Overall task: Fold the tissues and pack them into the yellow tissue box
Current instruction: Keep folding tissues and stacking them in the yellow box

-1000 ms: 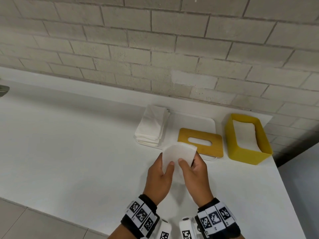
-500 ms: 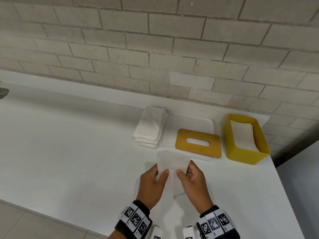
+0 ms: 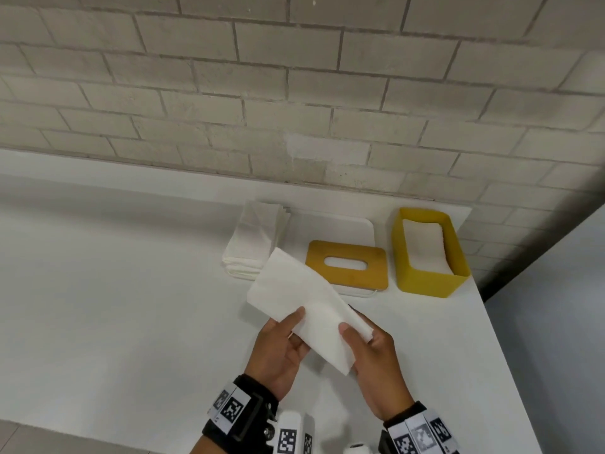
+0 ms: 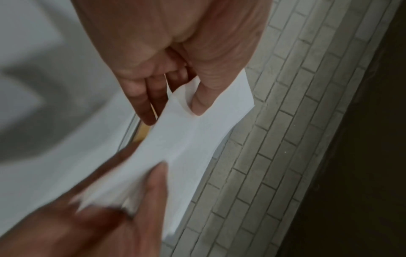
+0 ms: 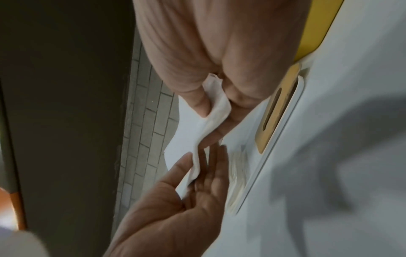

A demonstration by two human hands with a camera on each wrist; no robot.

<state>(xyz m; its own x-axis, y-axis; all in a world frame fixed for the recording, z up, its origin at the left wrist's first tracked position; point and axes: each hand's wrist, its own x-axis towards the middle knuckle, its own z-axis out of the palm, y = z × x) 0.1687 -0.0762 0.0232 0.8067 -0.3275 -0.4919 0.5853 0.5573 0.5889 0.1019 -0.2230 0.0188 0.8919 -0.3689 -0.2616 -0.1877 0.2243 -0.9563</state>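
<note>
I am reading the scene left to right. The stack of unfolded tissues [image 3: 253, 244] is sitting at the far left of the white tray [image 3: 330, 226], with the slotted yellow lid [image 3: 347, 265] lying beside it. My left hand [image 3: 278, 352] is pinching the near-left edge of one tissue [image 3: 304, 299], thumb on top and fingers beneath; my right hand [image 3: 376, 362] is pinching its near-right corner the same way. The tissue is being held above the table [image 3: 114, 290], not yet creased. The yellow tissue box [image 3: 429, 253] is standing open at far right with folded tissues already inside. Judgement: folding step in progress; next, the edges need bringing together squarely.
</note>
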